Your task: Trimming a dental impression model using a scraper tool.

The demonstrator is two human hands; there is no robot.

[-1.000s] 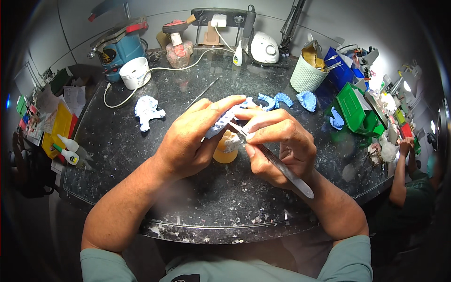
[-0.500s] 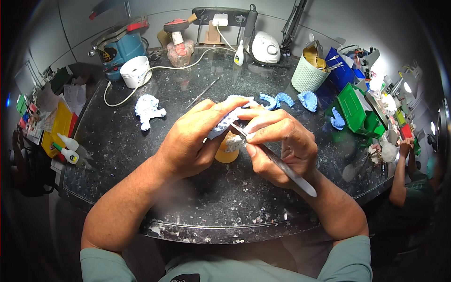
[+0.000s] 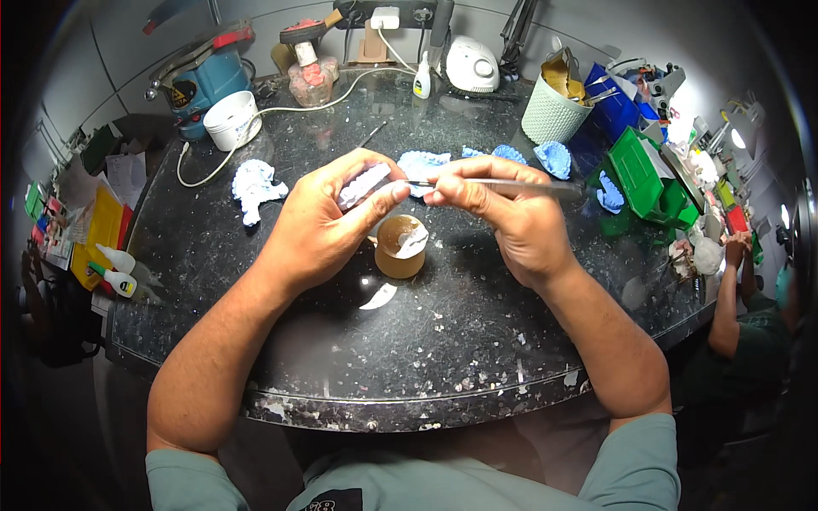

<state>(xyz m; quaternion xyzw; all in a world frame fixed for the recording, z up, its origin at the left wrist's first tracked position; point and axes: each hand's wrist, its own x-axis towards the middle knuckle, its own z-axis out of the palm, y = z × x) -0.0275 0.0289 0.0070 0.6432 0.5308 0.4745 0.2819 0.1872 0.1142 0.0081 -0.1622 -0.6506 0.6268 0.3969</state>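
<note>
My left hand [image 3: 328, 200] is closed around a pale lavender dental cast [image 3: 365, 186], its row of teeth turned upward. My right hand [image 3: 511, 209] grips a slim metal scalpel-like knife [image 3: 494, 184], its flat handle pointing right. The knife's thin tip reaches the left fingertips beside the cast; whether it touches the cast cannot be made out. Just below the hands stands a small tan cup [image 3: 399, 264] with white material on its rim. A white curved sliver [image 3: 378, 296] lies on the table in front of it.
Blue impressions [image 3: 423, 161] lie behind my hands, and a pale blue one [image 3: 256, 189] sits at left. A white tub [image 3: 232, 117] with a cable stands back left. A pale green bin [image 3: 554, 111] and green box [image 3: 652, 179] stand right. Another person's arm [image 3: 731, 294] shows far right.
My hands have moved up and slightly left, uncovering the cup and the white sliver. The knife has swung from a slant to nearly level, and the cast has turned. The view has shifted slightly.
</note>
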